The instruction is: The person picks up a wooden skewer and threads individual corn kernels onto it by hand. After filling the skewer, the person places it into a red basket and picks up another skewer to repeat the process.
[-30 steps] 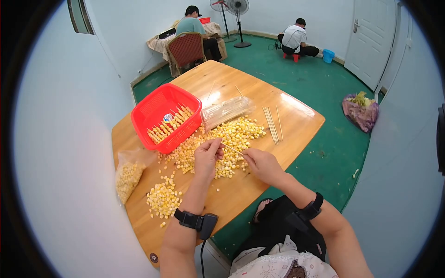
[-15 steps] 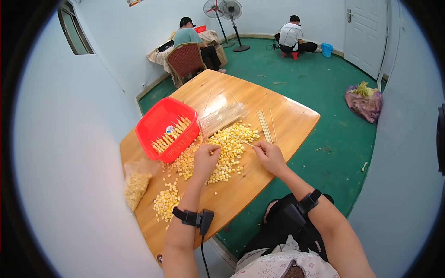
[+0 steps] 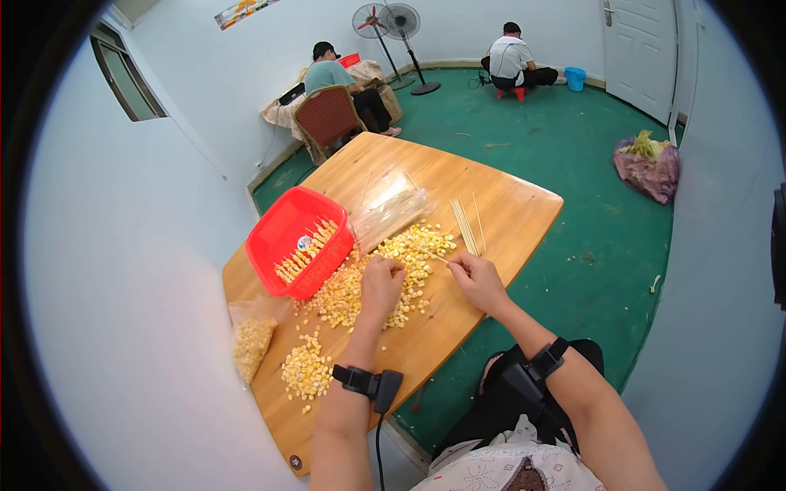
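A wooden skewer is pinched in my right hand, its far end pointing left over the heap of yellow corn kernels. At the left side of that heap is my left hand, fingers curled together near the skewer's tip; whatever they hold is hidden. Behind the heap lies a clear plastic bag of skewers. Several loose skewers rest beyond my right hand. To the left, a red plastic basket holds several filled skewers in a row.
A smaller kernel pile and a plastic bag of kernels are at the table's left side. Beyond the wooden table, one person sits on a chair and another on a low stool. Two fans stand behind.
My left hand has moved slightly right, closer to the skewer in my right hand. The whole view has shifted a little; my right hand keeps its grip.
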Tool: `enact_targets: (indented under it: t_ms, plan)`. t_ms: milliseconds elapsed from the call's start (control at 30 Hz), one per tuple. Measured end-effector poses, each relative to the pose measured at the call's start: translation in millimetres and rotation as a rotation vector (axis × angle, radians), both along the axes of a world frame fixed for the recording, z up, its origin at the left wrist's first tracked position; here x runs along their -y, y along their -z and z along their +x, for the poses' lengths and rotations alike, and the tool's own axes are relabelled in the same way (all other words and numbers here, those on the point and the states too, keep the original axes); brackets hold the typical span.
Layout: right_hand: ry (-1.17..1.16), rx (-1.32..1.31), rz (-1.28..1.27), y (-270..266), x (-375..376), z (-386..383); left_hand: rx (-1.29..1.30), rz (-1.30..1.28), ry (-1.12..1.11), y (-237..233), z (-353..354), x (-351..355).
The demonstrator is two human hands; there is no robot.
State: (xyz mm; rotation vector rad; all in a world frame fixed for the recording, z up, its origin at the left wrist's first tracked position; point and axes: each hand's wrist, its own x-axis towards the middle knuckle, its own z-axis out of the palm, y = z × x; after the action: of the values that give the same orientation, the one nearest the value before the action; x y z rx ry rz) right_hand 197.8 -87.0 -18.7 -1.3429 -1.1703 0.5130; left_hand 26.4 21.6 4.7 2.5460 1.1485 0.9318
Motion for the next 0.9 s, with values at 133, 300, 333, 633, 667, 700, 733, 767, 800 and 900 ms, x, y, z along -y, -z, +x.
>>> enact_targets:
  t_ms: [133,300,333,633,667,700,733,767,800,900]
  plan:
    - [-0.003,0.123,0.020,1.0,2.3,0.6,0.179,-0.140,-0.090,0.3,-2.9,0.4]
    - [-0.063,0.324,0.012,-2.1,3.9,-5.9,0.787,-0.696,-0.037,3.8,-15.1,-16.9]
    - [-0.072,0.348,0.007,-3.2,4.6,-6.3,0.824,-0.692,-0.030,5.1,-14.4,-16.8]
    - [-0.064,0.464,-0.016,1.2,2.4,-6.3,0.884,-0.684,0.004,12.1,-7.1,-15.0]
    - [-0.060,0.469,-0.017,1.1,2.6,-6.3,0.873,-0.683,0.004,11.4,-6.5,-14.0]
    - [-0.057,0.468,-0.019,1.1,2.6,-6.5,0.860,-0.681,0.004,9.5,-5.8,-12.1]
    - [-0.053,0.465,-0.022,1.2,2.7,-7.0,0.847,-0.681,0.006,7.4,-4.8,-10.1]
    - [-0.049,0.462,-0.025,1.5,2.8,-7.1,0.854,-0.680,-0.001,4.8,-3.4,-7.6]
    - [-0.045,0.466,-0.021,2.1,2.9,-7.1,0.861,-0.679,-0.007,1.9,-2.2,-4.9]
    - [-0.035,0.480,-0.015,2.5,2.2,-7.1,0.859,-0.673,-0.012,0.8,-1.6,-4.3]
